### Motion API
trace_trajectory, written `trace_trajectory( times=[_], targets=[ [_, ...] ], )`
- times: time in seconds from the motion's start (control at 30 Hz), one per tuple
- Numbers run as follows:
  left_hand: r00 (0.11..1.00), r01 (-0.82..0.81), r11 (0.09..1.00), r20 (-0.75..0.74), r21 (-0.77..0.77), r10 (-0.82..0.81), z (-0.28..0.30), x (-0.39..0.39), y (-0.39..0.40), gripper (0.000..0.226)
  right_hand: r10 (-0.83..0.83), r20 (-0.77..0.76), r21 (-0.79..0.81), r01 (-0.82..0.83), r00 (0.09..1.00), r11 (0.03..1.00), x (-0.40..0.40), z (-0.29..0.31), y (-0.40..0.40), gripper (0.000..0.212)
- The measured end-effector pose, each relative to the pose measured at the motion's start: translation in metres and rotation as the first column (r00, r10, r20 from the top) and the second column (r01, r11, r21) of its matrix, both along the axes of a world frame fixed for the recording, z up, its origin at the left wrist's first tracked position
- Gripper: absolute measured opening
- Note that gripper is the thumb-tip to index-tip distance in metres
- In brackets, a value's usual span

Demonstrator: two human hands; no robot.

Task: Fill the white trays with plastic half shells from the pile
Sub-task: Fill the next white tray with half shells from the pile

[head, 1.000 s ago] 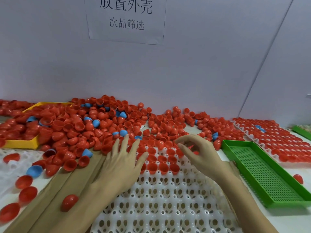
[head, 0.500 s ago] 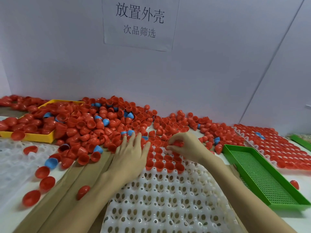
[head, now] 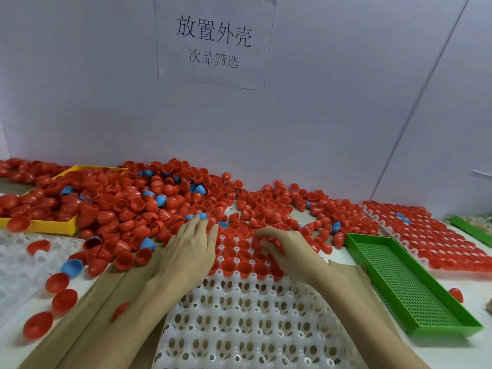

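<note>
We note our left hand point(head: 190, 251) lying flat, fingers straight, on the pile point(head: 149, 206) just beyond the white tray point(head: 247, 315), while our right hand point(head: 285, 249), fingers curled over the filled far rows, hides any shell held.

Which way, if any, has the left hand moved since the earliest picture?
Yes. The left hand moved forward along the white tray, fingertips now reaching the shell pile.

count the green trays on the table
2: one perforated green tray right of the centre white tray, and the edge of a second green tray at the far right, mostly cut off by the frame.
</note>
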State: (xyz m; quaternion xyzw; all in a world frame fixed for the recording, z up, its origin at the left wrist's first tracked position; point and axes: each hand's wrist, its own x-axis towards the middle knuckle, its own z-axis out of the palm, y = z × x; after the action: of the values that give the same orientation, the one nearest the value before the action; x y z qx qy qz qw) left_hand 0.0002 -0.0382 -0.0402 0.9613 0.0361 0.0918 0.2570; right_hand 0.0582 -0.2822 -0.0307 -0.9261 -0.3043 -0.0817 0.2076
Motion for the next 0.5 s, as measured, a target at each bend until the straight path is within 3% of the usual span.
trace_trajectory(
  times=[0.27, 0.33, 0.5],
  targets=[
    [0.996, 0.082, 0.995, 0.010, 0.057, -0.083, -0.007, 0.002, -0.002, 0.053, -0.027, -0.034, 0.218, 0.034, 0.999, 0.975, 0.008, 0.011, -0.019, 0.031],
    [0.993, 0.120, 0.993, -0.017, 0.002, -0.120, -0.010, 0.003, -0.004, 0.057, -0.070, -0.038, 0.278, 0.078, 0.997, 0.957, 0.020, 0.015, -0.030, 0.030],
    [0.991, 0.130, 0.991, -0.031, -0.042, -0.131, -0.019, 0.006, -0.005, 0.066, -0.270, 0.000, 0.241, 0.262, 0.963, 0.934, 0.068, 0.026, -0.050, 0.029]
  ],
)
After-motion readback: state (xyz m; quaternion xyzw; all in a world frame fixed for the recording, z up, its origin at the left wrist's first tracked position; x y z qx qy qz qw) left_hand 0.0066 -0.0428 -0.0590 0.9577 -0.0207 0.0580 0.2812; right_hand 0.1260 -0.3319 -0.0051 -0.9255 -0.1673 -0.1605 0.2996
